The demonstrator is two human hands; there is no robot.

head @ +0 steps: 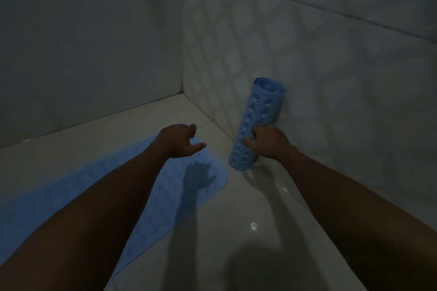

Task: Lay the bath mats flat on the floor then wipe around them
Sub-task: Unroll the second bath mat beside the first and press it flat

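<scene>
Laying is half done: right hand (268, 143) grips the rolled mat (256, 123) by the wall; left hand (181, 140) hovers spread over the flat mat (71, 191). Unrolling likely follows.

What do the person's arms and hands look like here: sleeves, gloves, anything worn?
Both forearms are bare up to the frame edge, no sleeves visible. The left hand and right hand are ungloved. No watch, ring or wristband can be made out, though the dim light could hide small items.

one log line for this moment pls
right hand: grip on rolled mat, leaning at wall | left hand: open above flat mat | step: second mat not unrolled
</scene>
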